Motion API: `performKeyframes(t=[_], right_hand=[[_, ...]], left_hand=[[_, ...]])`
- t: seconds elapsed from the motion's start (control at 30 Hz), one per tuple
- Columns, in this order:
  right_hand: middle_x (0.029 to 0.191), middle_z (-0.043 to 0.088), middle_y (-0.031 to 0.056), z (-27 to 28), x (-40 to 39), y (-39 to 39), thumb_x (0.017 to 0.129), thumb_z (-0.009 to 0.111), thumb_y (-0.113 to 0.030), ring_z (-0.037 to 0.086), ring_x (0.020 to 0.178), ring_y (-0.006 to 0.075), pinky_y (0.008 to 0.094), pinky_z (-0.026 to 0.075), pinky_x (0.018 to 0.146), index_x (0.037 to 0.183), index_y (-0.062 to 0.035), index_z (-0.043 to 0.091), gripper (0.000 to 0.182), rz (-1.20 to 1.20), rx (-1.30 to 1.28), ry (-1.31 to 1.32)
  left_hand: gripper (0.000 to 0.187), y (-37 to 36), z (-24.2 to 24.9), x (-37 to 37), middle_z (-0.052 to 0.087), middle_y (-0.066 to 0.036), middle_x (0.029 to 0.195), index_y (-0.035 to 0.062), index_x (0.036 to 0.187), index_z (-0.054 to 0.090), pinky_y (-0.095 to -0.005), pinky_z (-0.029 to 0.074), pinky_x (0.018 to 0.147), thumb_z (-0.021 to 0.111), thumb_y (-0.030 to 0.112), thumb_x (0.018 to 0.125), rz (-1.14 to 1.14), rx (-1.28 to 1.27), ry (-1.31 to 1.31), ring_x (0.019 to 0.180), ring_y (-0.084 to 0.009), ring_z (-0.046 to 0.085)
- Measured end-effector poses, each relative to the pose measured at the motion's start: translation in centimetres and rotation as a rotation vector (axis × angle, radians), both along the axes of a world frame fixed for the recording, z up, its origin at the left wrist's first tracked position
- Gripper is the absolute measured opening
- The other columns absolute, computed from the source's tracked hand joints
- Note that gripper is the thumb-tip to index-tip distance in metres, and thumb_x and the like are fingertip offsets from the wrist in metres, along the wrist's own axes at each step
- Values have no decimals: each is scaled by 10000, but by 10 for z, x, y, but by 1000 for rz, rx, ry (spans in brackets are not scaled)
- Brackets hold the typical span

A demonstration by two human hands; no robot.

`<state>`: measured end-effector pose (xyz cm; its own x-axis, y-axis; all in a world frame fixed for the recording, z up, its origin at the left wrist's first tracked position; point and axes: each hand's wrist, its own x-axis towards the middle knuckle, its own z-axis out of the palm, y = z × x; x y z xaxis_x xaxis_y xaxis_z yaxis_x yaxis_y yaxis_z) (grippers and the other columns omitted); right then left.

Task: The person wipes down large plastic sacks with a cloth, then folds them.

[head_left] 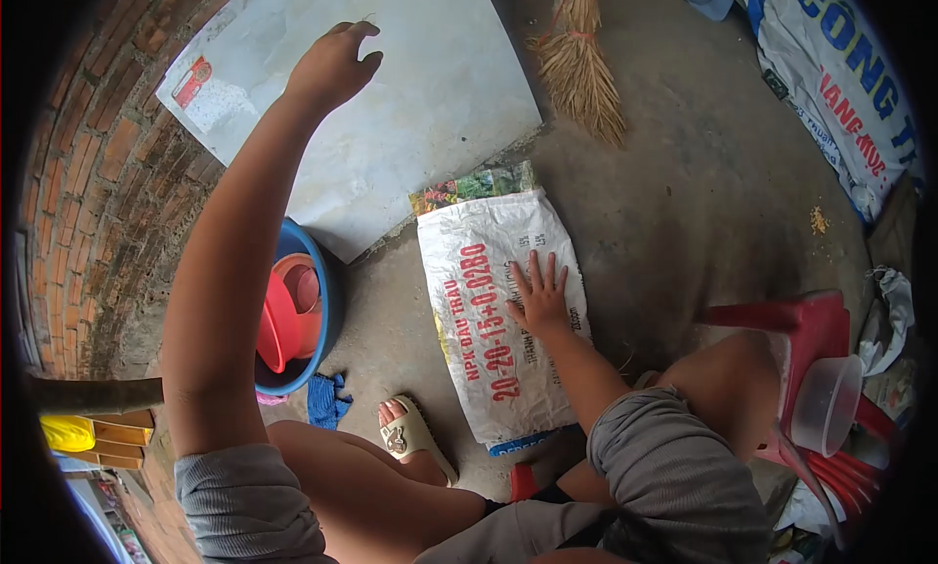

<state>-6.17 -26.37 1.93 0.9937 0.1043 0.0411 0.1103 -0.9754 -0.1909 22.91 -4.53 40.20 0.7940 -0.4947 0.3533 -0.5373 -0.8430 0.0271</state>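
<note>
A white woven fertilizer sack (498, 408) with red lettering lies flat on the concrete floor before me. My right hand (543, 298) rests palm down on its printed side, fingers spread. Out to the far left, my left hand (337, 67) is stretched over a large whitish sheet (430, 105) on the floor. Its thumb stands apart from the bent fingers, with a thin pale strand right by the fingertips. A colourful printed piece (476, 189) shows at the sack's far end.
A straw broom (581, 75) lies at the top. The blue tub (332, 315) at left contains red and pink plastic basins (280, 320). Right of me are a red plastic chair (819, 325) with a clear container (827, 405), and a large printed sack (831, 85). A brick wall (107, 173) runs along the left.
</note>
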Motion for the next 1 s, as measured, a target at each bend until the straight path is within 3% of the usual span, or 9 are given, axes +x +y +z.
performKeyframes(t=[0.13,0.3,0.33,0.47,0.6,0.67,0.73,0.77,1.0], right_hand=[[1606,95,134,8,4,-2,874,504,-578,47,1451,453,656,59,1125,1524,-262,255,764,-22,62,68],[1605,110,120,6,9,-3,859,506,-592,58,1450,450,653,59,1128,1508,-288,286,750,-39,88,105],[1604,112,120,5,9,-4,856,506,-595,59,1449,451,655,61,1127,1507,-288,288,752,-35,96,100],[1603,114,121,4,10,-5,850,505,-598,64,1448,454,662,66,1121,1504,-294,292,752,-36,116,123],[1604,115,123,0,9,-7,853,507,-589,72,1447,455,668,69,1117,1506,-302,289,746,-28,148,84],[1597,127,141,-1,10,-7,849,517,-582,67,1445,463,670,66,1112,1498,-278,313,745,-27,159,78],[1591,139,160,-1,8,-8,846,527,-576,63,1443,472,673,63,1108,1490,-253,337,746,-12,169,68],[1593,133,158,-1,7,-9,848,522,-578,58,1444,470,669,60,1111,1495,-252,326,751,-14,163,64],[1596,130,149,-1,6,-4,853,540,-553,58,1447,462,661,64,1119,1502,-231,307,761,-6,147,-9]], left_hand=[[374,-17,6,59,502,-110,1391,147,1250,586,-390,467,983,613,224,886,59,103,-148,1195,-332,541],[374,-48,33,124,330,-43,1534,243,1206,644,-454,412,1057,646,271,832,173,328,-438,1385,-306,342],[388,-52,37,139,239,-21,1580,267,1220,652,-486,332,1112,620,266,833,224,402,-357,1445,-290,235],[449,-48,20,203,133,3,1613,293,1281,619,-512,199,1166,537,190,852,366,556,-396,1478,-281,153],[375,-45,-3,224,391,-38,1504,146,1220,645,-422,336,1121,455,94,901,181,338,-555,1372,-270,387],[303,-59,4,167,585,-45,1315,76,1118,675,-360,469,988,477,53,890,-7,81,-677,1173,-283,573],[269,-56,10,113,634,-69,1229,63,1035,694,-377,523,884,540,43,816,-148,-23,-623,1058,-260,625],[262,-59,15,72,679,-65,1124,35,953,707,-362,535,842,513,-31,789,-184,-87,-623,1009,-270,639],[153,-33,42,-179,694,-104,1012,-1,813,678,-380,537,792,597,-95,724,-222,-132,-72,900,-311,658]])
